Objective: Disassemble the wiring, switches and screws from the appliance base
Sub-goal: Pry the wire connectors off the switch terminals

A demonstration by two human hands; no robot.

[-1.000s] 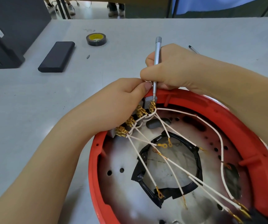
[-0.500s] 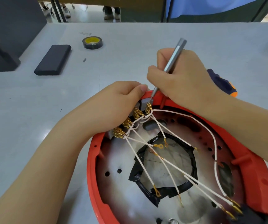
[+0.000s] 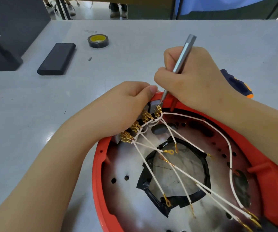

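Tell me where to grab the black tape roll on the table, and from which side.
Pinch the tape roll across its outer wall from above. It lies flat, hole up, with bare table all around, so fingers could probably span it or hook the open centre.

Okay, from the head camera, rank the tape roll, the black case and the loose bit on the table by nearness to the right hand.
From the right hand:
1. Loose bit, to its left.
2. Tape roll, left, farther back.
3. Black case, far left.
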